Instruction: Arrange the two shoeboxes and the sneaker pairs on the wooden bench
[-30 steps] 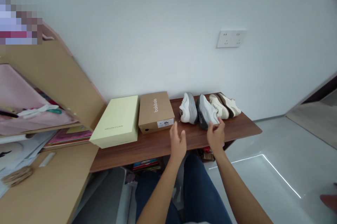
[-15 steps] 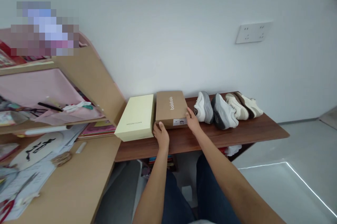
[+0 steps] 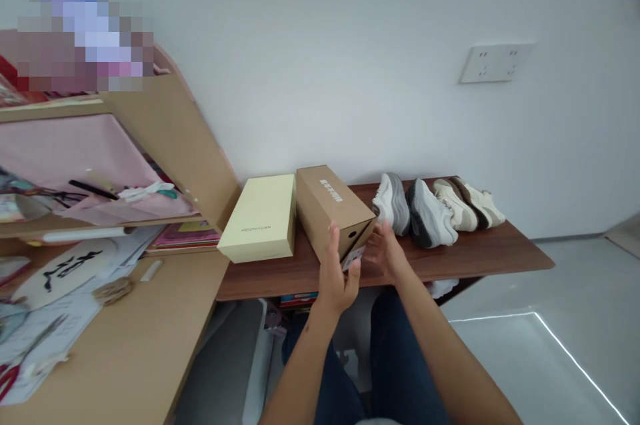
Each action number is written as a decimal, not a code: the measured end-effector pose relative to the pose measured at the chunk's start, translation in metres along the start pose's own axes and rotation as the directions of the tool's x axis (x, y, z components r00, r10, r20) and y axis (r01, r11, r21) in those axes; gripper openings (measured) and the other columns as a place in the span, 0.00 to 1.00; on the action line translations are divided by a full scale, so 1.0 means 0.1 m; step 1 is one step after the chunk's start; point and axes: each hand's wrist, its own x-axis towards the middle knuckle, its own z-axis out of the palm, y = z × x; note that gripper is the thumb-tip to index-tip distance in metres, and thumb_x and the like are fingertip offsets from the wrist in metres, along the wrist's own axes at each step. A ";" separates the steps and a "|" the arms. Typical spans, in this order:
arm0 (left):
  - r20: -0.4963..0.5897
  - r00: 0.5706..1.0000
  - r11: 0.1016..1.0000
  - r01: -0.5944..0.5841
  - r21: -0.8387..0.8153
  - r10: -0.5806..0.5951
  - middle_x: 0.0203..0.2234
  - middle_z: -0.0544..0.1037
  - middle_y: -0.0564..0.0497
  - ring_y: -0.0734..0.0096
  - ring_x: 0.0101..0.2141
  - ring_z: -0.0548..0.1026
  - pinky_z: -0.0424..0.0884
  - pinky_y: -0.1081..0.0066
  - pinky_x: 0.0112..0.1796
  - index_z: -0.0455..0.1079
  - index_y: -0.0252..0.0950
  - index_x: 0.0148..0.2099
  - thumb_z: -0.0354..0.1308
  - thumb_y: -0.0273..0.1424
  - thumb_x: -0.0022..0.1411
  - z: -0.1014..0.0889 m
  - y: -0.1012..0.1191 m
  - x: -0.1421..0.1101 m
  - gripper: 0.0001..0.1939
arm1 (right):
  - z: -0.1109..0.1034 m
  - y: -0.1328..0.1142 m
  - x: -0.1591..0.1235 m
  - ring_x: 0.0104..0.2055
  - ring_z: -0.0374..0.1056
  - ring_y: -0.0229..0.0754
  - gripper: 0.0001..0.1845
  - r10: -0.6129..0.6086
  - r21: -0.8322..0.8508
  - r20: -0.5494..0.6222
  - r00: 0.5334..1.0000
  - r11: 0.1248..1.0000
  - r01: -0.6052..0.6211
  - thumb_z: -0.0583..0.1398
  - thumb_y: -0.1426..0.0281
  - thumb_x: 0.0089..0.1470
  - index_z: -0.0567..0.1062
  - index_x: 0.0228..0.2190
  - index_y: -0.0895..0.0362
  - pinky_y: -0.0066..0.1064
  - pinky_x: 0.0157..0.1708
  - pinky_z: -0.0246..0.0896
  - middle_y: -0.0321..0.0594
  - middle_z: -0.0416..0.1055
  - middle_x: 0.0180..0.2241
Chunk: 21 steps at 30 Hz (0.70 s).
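Note:
A brown cardboard shoe box point(image 3: 327, 208) is lifted off the dark wooden bench point(image 3: 465, 258) and rolled onto its side, its near end toward me. My left hand point(image 3: 336, 276) grips that near end from the left, fingers up along the box. From the right and below, my right hand point(image 3: 387, 253) holds the same end with curled fingers. A pale yellow shoe box point(image 3: 261, 218) lies flat just left of it. Right of the brown box stand a grey-and-white pair of sneakers point(image 3: 415, 210) and a cream-and-brown pair point(image 3: 470, 202).
A light wooden desk point(image 3: 125, 345) with papers and a fan joins the bench on the left, under a slanted shelf unit point(image 3: 165, 138) holding pink fabric and pens. A wall socket plate point(image 3: 495, 62) sits above the shoes. Grey floor lies to the right; my blue-trousered legs are below.
Both hands went from near the shoes to the brown box, gripped its near end, then lifted and tipped it onto its side. The view swung left.

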 end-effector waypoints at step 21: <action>-0.024 0.976 0.897 0.210 0.389 -0.218 0.69 0.48 0.36 0.55 0.68 0.48 0.53 0.53 0.63 0.45 0.37 0.71 0.47 0.42 0.69 -0.28 -0.90 -0.15 0.34 | -0.26 0.49 0.33 0.30 0.70 0.39 0.24 -0.054 -0.285 -0.295 0.954 0.958 -0.034 0.53 0.50 0.58 0.74 0.43 0.54 0.30 0.28 0.71 0.43 0.73 0.38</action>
